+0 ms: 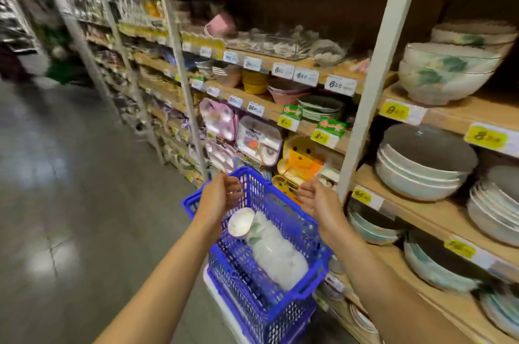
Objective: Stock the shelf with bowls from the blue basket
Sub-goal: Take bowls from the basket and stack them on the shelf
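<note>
A blue plastic basket (283, 307) stands low in front of me, beside the wooden shelf (438, 116). Inside it lies a row of nested white bowls (276, 253) on its side, and one small bowl (240, 223) faces me at the near end. My left hand (222, 194) hovers over the basket's left rim, fingers apart and holding nothing. My right hand (316, 197) hovers over the right rim, also empty with curled fingers. Stacks of white and green-patterned bowls (446, 74) sit on the shelf at the right.
Grey bowls and plates (421, 166) fill the lower right shelves. Children's divided plates (252, 141) stand behind the basket. White metal uprights (373, 85) divide the shelving. The tiled aisle floor (70, 203) stretches to the left. The picture is blurred.
</note>
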The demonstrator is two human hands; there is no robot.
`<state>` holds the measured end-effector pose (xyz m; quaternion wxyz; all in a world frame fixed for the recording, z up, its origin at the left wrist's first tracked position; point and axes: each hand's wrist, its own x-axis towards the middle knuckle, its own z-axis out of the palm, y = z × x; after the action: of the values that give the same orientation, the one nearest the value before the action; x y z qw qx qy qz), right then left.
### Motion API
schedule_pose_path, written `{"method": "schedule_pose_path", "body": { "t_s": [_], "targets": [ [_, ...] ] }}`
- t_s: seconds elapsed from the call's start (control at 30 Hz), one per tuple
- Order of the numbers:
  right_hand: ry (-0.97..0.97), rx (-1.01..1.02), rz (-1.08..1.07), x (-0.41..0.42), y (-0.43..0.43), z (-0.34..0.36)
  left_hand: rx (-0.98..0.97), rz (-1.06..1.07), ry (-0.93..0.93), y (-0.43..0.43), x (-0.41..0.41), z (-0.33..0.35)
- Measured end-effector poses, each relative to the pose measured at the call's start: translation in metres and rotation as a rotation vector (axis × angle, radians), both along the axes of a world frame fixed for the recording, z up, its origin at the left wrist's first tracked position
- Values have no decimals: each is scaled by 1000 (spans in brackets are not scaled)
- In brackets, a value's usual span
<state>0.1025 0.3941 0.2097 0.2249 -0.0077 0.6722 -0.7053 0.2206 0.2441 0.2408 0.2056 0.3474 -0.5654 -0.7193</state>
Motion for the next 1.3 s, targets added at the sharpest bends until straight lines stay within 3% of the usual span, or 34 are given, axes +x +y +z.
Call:
{"method": "schedule_pose_path", "body": {
  "t_s": [0.23, 0.6, 0.73, 0.87, 1.07, 1.17, 1.3],
  "targets": [
    [-164, 154, 92, -15, -73, -81, 4, 82, -187, -72, 5, -61],
    [-458, 230, 147, -44, -153, -174, -77, -47, -459, -161, -42, -118],
    [-530, 339, 163, -52, -173, -199, -163, -202, -574, -188, -84, -147],
    [-600, 405, 178, -55, -194, -220, -383, -440, -656, -216, -131, -184],
    [-788, 346, -54, -65, -234, -264, -708, -928, -743, -249, -216, -254],
    [-778, 362, -257, -65, -261, -284, -875, -1139, -783, -254, -246, -286],
    [-971, 325, -354, -62, -282, -319, -1002, -1391, -780, -253, -274, -332]
  ]
}}
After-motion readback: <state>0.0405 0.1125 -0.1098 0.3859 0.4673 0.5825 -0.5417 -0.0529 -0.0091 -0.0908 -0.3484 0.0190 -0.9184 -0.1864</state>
